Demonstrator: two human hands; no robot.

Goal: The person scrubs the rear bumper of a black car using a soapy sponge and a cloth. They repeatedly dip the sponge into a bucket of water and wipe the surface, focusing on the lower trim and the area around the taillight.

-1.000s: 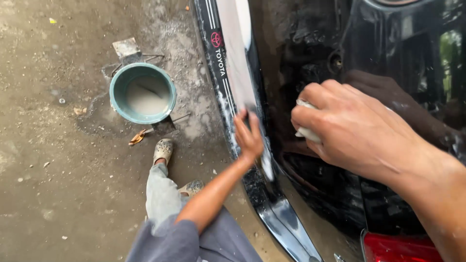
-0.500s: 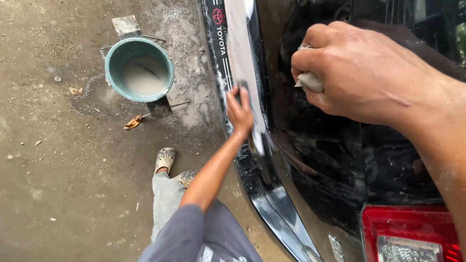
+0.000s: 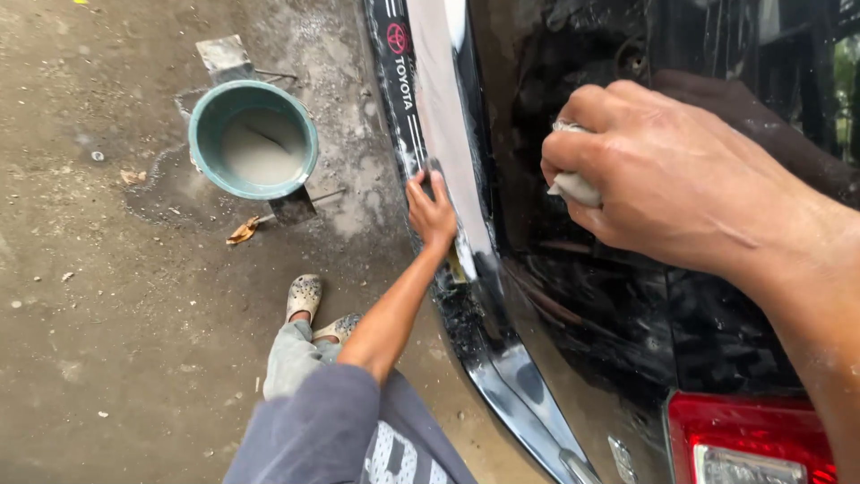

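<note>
My right hand (image 3: 690, 184) is closed around a pale wad of cloth (image 3: 574, 187) and presses it against the glossy black rear panel of a car (image 3: 582, 305). My left hand (image 3: 432, 211) reaches down from a grey sleeve and lies flat, fingers apart, on the edge of the car's wet, soapy bumper (image 3: 502, 369). It holds nothing that I can see. The black surface mirrors my right hand.
A teal bucket (image 3: 199, 151) of cloudy water stands on the wet concrete ground at upper left, next to a small metal plate (image 3: 224, 56) and a dry leaf (image 3: 242, 233). My feet in spotted clogs (image 3: 304, 294) stand beside the bumper. A red tail light (image 3: 752, 439) is at lower right.
My right hand slid the cloth up the panel, then back down a little. My left hand shifted slightly along the bumper edge. The view drifted.
</note>
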